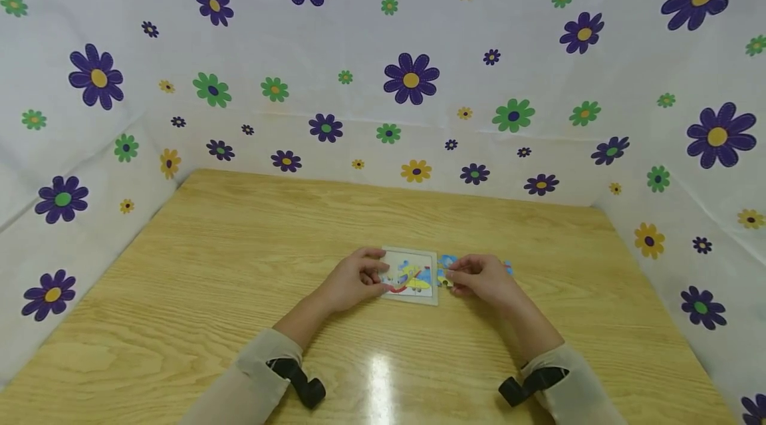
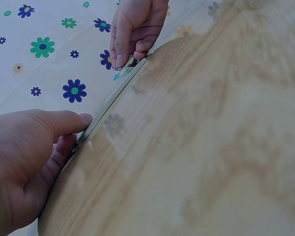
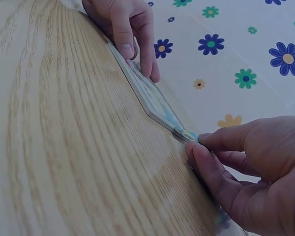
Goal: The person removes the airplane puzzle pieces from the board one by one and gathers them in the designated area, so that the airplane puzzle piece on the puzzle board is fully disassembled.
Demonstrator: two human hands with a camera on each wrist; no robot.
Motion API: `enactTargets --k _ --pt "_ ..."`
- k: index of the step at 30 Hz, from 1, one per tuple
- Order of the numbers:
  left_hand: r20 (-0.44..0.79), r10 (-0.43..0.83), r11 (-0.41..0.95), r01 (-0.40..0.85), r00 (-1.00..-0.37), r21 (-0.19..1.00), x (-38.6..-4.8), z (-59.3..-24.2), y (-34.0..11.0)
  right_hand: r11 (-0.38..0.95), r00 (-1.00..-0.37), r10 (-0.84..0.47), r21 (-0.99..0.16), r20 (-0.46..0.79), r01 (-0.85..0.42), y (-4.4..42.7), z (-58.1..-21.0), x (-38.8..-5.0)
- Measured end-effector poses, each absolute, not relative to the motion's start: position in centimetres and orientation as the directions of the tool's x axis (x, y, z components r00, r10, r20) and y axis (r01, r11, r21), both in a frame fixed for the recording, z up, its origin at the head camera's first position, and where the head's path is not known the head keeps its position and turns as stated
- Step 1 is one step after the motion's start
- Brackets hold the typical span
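Note:
In the head view, a jigsaw puzzle board (image 1: 435, 279) with a pale raised rim lies flat on the table; its picture shows a yellow aeroplane. My left hand (image 1: 354, 282) holds the board's left side, the thumb near its front corner. In the left wrist view, the left thumb (image 2: 73, 122) lies along the board's edge. Just right of the board, my right hand (image 1: 487, 281) pinches a blue and yellow puzzle piece (image 3: 188, 135) between thumb and fingers, close to the rim. Other blue puzzle pieces (image 1: 447, 261) lie around that hand, partly hidden by it.
The wooden table (image 1: 251, 239) extends around the board on all sides. Behind it and along both sides hangs a white cloth (image 1: 359, 32) with printed flowers. Black straps (image 1: 299, 382) sit on both wrists over beige sleeves.

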State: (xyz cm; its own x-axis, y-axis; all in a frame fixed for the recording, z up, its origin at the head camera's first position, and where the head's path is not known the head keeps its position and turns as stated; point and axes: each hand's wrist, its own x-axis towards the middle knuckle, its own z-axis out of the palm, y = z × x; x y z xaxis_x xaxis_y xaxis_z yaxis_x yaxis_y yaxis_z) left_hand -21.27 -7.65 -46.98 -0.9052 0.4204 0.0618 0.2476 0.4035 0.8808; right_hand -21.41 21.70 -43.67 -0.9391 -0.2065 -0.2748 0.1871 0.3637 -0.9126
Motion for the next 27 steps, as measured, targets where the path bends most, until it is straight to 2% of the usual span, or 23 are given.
enactTargets --k 11,19,27 --pt "0.061 0.429 0.409 0.254 -0.901 0.876 -21.2 -47.1 -7.7 0.390 -0.962 -0.145 -0.907 -0.232 0.160 21.2 -44.2 -21.2" --pt "0.051 0.427 0.418 0.248 -0.903 0.874 -21.1 -47.2 -7.8 0.476 -0.977 -0.100 -0.871 -0.190 0.121 20.6 -44.2 -21.0" --pt "0.065 0.438 0.419 0.268 -0.897 0.868 -21.2 -46.9 -7.7 0.417 -0.971 -0.102 -0.895 -0.216 0.156 21.2 -44.5 -21.6"
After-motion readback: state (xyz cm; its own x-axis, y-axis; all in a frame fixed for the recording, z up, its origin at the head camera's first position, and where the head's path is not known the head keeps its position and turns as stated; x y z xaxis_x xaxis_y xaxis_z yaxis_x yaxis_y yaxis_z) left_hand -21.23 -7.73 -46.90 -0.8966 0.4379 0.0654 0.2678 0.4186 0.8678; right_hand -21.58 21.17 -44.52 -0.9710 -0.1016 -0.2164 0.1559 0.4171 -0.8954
